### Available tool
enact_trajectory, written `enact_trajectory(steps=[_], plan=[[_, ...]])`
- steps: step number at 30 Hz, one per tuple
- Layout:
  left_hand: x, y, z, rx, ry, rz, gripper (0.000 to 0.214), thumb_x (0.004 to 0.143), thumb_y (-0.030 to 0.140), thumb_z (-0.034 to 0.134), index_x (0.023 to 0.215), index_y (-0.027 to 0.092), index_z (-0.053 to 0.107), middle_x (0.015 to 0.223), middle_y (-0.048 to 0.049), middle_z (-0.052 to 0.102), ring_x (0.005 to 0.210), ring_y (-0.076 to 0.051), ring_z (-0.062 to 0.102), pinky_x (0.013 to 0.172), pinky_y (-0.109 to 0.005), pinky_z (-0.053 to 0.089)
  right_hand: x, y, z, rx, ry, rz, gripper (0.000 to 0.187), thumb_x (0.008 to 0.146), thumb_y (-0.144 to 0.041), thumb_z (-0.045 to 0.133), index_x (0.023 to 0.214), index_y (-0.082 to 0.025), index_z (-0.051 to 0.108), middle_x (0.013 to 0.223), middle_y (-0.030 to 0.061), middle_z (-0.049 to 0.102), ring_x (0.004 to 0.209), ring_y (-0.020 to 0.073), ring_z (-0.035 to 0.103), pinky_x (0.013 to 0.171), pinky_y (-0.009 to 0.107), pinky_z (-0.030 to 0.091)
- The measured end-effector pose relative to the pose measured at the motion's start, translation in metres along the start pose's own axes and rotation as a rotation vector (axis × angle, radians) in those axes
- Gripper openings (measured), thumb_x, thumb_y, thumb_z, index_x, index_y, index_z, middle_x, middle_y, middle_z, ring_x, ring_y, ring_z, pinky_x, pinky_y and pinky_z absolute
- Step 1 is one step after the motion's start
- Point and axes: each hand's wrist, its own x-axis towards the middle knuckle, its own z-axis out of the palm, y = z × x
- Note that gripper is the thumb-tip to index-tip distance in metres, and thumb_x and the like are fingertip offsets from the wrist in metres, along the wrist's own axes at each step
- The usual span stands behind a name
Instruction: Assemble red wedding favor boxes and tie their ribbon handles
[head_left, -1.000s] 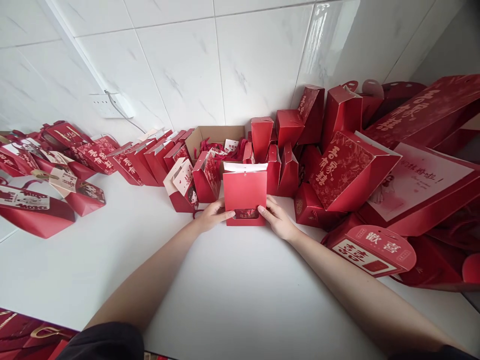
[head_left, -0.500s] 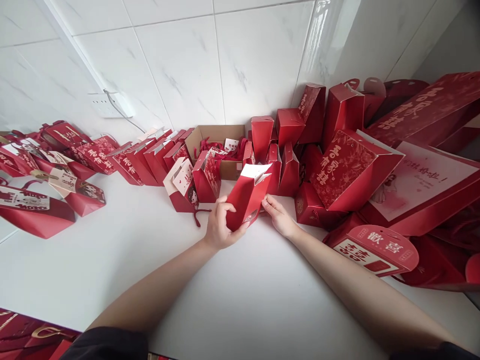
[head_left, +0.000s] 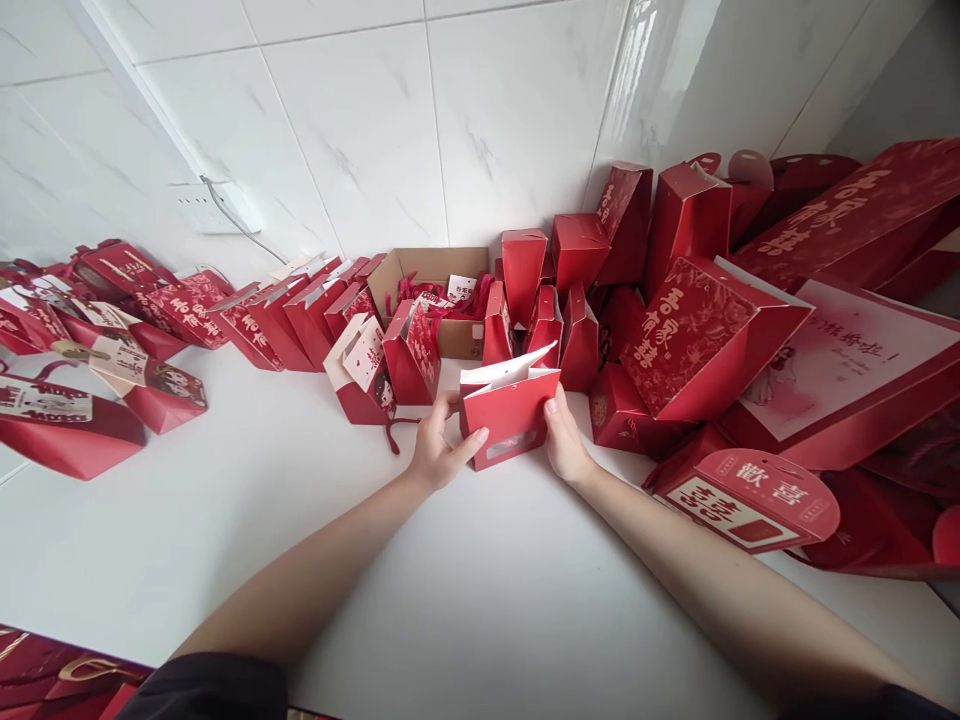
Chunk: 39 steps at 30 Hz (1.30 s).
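Between my two hands is a red paper gift box (head_left: 510,418) with a white inside, its top gaping and a small oval window low on the front. My left hand (head_left: 441,445) grips its left side, thumb on the front face and fingers behind. My right hand (head_left: 564,438) holds the right edge, thumb along the front corner and the other fingers mostly hidden. The box stands nearly upright at or just above the white table (head_left: 450,590); I cannot tell whether its base touches. Just behind it are small red boxes (head_left: 579,340).
A cardboard box (head_left: 461,338) with ribbons and tags sits against the tiled wall. Left of it stand a cream-and-red box (head_left: 361,375) and a row of red boxes (head_left: 300,325). Larger red boxes (head_left: 697,335) crowd the right. Ribboned boxes (head_left: 67,425) lie far left.
The red gift box has turned from an angled side view to show its windowed front toward me. My right hand has moved from its lower corner up onto its right edge.
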Motion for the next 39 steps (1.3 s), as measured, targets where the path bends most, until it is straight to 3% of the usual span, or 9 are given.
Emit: enact_trajectory(steps=[4,12,16,22,28,31,33,36,39], plan=[[0.001,-0.002,-0.002,0.005,-0.009,0.025,0.026,0.091,0.037,0.057,0.109,0.019,0.059,0.106,-0.0069,0.067,0.099,-0.022,0.063,0.088,-0.033,0.049,0.000,0.000,-0.002,-0.027,-0.013,0.000,0.051,0.100,-0.057,0.021,0.127,-0.024,0.050,0.128,0.0084,0.060,0.124,0.0252,0.052,0.105,0.039,0.043],[0.002,0.004,-0.001,0.122,0.085,-0.024,0.023,0.093,0.040,0.055,0.099,0.019,0.063,0.094,-0.0032,0.069,0.086,-0.018,0.064,0.079,-0.027,0.049,-0.001,-0.006,-0.001,-0.139,0.063,0.025,0.036,0.099,-0.052,0.032,0.101,-0.023,0.053,0.106,0.0059,0.065,0.096,0.0221,0.061,0.085,0.033,0.047],[0.002,0.001,0.001,0.073,0.107,-0.022,0.025,0.092,0.041,0.055,0.103,0.019,0.061,0.102,-0.0051,0.068,0.095,-0.020,0.064,0.085,-0.029,0.049,-0.001,-0.010,0.001,-0.141,0.100,-0.015,0.029,0.100,-0.048,0.037,0.098,-0.023,0.053,0.097,0.0039,0.064,0.089,0.0200,0.060,0.082,0.031,0.047],[0.004,-0.008,-0.002,0.055,0.112,-0.082,0.025,0.094,0.043,0.053,0.099,0.020,0.060,0.093,-0.0038,0.067,0.087,-0.018,0.064,0.081,-0.028,0.051,-0.005,-0.011,0.001,-0.159,0.114,-0.088,0.025,0.099,-0.043,0.041,0.096,-0.023,0.054,0.093,0.0036,0.064,0.085,0.0197,0.060,0.080,0.032,0.048],[0.005,-0.013,0.005,0.178,0.266,0.005,0.053,0.090,0.040,0.061,0.138,0.025,0.045,0.141,-0.0113,0.053,0.124,-0.026,0.055,0.099,-0.040,0.050,-0.007,-0.003,0.001,-0.154,-0.003,-0.312,0.027,0.094,-0.044,0.051,0.112,-0.024,0.056,0.103,0.0072,0.062,0.086,0.0210,0.060,0.078,0.037,0.051],[0.002,-0.016,0.003,0.180,0.092,0.098,0.046,0.100,0.046,0.035,0.139,0.024,0.049,0.139,-0.0117,0.055,0.128,-0.028,0.052,0.105,-0.046,0.046,-0.008,-0.003,0.003,-0.188,-0.088,-0.364,0.021,0.095,-0.034,0.052,0.114,-0.024,0.055,0.106,0.0084,0.058,0.084,0.0191,0.060,0.076,0.036,0.052],[0.000,-0.017,0.002,0.142,-0.038,0.180,0.058,0.100,0.054,0.020,0.141,0.022,0.048,0.138,-0.0120,0.056,0.130,-0.030,0.052,0.107,-0.046,0.045,-0.008,-0.003,0.004,-0.219,-0.100,-0.352,0.016,0.095,-0.029,0.053,0.110,-0.024,0.054,0.102,0.0075,0.057,0.081,0.0175,0.060,0.073,0.034,0.052],[-0.003,-0.012,0.002,0.244,-0.120,0.254,0.060,0.099,0.054,0.026,0.146,0.021,0.041,0.145,-0.0132,0.050,0.135,-0.032,0.047,0.111,-0.047,0.042,-0.009,-0.005,0.004,-0.269,-0.100,-0.348,0.016,0.095,-0.035,0.053,0.105,-0.023,0.052,0.098,0.0070,0.056,0.080,0.0181,0.059,0.073,0.034,0.052],[-0.005,-0.004,0.007,0.474,-0.109,0.256,0.057,0.100,0.035,0.035,0.154,0.020,0.025,0.154,-0.0157,0.038,0.143,-0.031,0.036,0.115,-0.049,0.036,-0.010,-0.008,0.003,-0.386,-0.129,-0.401,0.025,0.088,-0.045,0.060,0.093,-0.022,0.050,0.086,0.0045,0.057,0.073,0.0180,0.058,0.067,0.032,0.049]])
